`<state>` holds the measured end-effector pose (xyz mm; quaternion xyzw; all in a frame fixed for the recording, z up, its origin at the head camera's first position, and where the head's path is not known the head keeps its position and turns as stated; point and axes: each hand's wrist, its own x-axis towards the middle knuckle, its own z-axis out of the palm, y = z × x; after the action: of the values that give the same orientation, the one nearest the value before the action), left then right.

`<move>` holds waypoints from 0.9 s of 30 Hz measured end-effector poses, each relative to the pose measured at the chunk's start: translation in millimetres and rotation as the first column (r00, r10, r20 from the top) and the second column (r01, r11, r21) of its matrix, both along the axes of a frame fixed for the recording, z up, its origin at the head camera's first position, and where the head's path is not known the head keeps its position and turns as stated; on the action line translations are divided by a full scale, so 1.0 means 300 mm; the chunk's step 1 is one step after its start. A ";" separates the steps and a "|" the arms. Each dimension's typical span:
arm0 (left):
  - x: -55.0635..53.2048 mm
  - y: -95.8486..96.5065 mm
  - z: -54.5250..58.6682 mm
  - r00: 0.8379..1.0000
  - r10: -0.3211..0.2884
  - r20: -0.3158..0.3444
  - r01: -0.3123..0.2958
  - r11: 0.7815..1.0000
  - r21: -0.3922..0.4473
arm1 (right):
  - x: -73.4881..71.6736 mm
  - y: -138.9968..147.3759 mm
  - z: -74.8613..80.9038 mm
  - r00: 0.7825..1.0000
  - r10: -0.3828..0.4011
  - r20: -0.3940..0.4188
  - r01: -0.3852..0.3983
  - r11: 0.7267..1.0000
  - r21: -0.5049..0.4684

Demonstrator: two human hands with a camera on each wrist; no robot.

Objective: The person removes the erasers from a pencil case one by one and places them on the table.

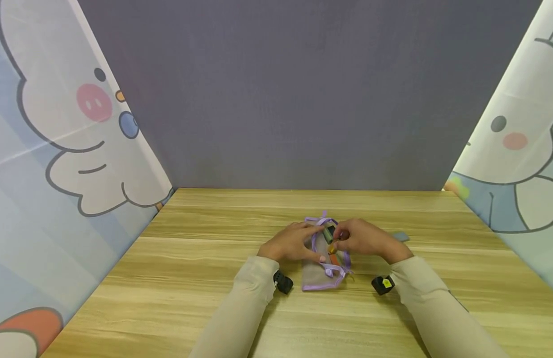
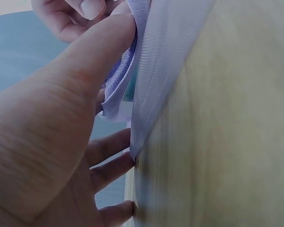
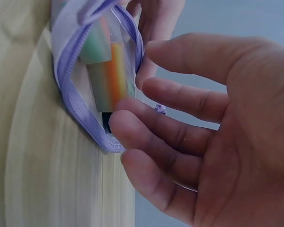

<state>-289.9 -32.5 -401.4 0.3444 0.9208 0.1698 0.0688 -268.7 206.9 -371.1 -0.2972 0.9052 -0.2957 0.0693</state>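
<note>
A translucent mesh zipper pouch (image 1: 314,278) with purple trim lies on the table, its mouth spread toward the right. My left hand (image 1: 294,242) is at the pouch, thumb and index finger spread wide across the mouth. In the left wrist view the thumb lies against the purple zipper band (image 2: 125,66), with the other fingers splayed below. My right hand (image 1: 361,237) is at the mouth, fingers loosely bent and nothing visible between them. Inside the pouch show an orange-and-yellow striped piece (image 3: 114,71), a pale green piece (image 3: 97,47) and something dark; the fingertips overlap the striped piece.
A small flat grey object (image 1: 400,236) lies on the wooden table (image 1: 191,278) just beyond the right wrist. A dark grey panel (image 1: 303,99) rises at the table's back edge. Printed cartoon cloths hang on both sides.
</note>
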 end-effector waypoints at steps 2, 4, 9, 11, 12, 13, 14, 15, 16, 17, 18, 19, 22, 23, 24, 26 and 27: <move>0.000 0.001 0.002 1.000 -0.002 0.001 0.002 1.000 -0.001 | 0.005 -0.003 0.002 1.000 0.006 0.013 -0.007 1.000 0.007; 0.000 0.002 0.002 1.000 -0.003 0.000 0.003 1.000 -0.003 | 0.009 -0.007 0.003 0.999 0.003 0.035 -0.003 1.000 0.018; -0.004 0.002 -0.003 1.000 -0.006 -0.014 0.006 1.000 -0.006 | 0.018 -0.017 0.002 0.998 0.022 0.050 -0.025 0.999 0.044; -0.005 0.003 -0.004 1.000 -0.007 -0.016 0.007 1.000 -0.004 | 0.021 -0.021 0.002 0.998 0.040 0.051 -0.042 0.998 0.041; -0.004 0.003 -0.003 1.000 -0.006 -0.015 0.006 1.000 -0.004 | 0.023 -0.022 0.001 0.997 0.048 0.053 -0.050 0.998 0.037; -0.003 0.003 -0.001 1.000 -0.005 -0.013 0.005 1.000 -0.004 | 0.024 -0.022 0.000 0.997 0.051 0.058 -0.053 0.998 0.033; -0.002 0.003 0.001 1.000 -0.003 -0.010 0.003 1.000 -0.004 | 0.025 -0.023 0.000 0.996 0.057 0.068 -0.058 0.998 0.026; -0.002 0.003 0.001 1.000 -0.003 -0.009 0.003 1.000 -0.005 | 0.027 -0.024 -0.001 0.995 0.058 0.077 -0.060 0.998 0.021; -0.002 0.003 0.001 1.000 -0.002 -0.007 0.002 1.000 -0.009 | 0.028 -0.024 -0.001 0.994 0.061 0.086 -0.062 0.998 0.016; -0.002 0.003 0.001 1.000 -0.002 -0.006 0.002 1.000 -0.014 | 0.029 -0.023 -0.001 0.994 0.062 0.092 -0.063 0.998 0.013; -0.003 0.003 0.001 1.000 0.000 -0.003 0.000 1.000 -0.018 | 0.030 -0.022 -0.001 0.993 0.064 0.095 -0.065 0.998 0.013; -0.003 0.003 0.001 1.000 0.000 0.000 0.000 1.000 -0.023 | 0.030 -0.022 -0.001 0.993 0.067 0.097 -0.069 0.998 0.013; -0.006 0.004 -0.001 1.000 -0.004 0.003 0.004 0.999 -0.033 | 0.030 -0.017 0.001 0.992 0.072 0.107 -0.075 0.997 0.022; -0.007 0.003 -0.001 1.000 -0.005 0.004 0.005 0.999 -0.035 | 0.029 -0.015 0.000 0.991 0.078 0.110 -0.081 0.996 0.024; -0.007 0.003 -0.001 1.000 -0.006 0.006 0.006 0.999 -0.034 | 0.028 -0.013 0.000 0.990 0.084 0.113 -0.087 0.996 0.026; -0.007 0.001 -0.003 1.000 -0.005 0.009 0.006 0.999 -0.035 | 0.026 -0.011 0.000 0.988 0.092 0.127 -0.097 0.995 0.029; -0.007 0.000 -0.004 1.000 -0.004 0.011 0.005 0.999 -0.033 | 0.026 -0.009 0.000 0.986 0.100 0.134 -0.104 0.994 0.028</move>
<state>-292.0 -32.5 -402.6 0.3443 0.9223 0.1564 0.0800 -261.0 204.1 -371.3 -0.3215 0.8872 -0.2950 0.1496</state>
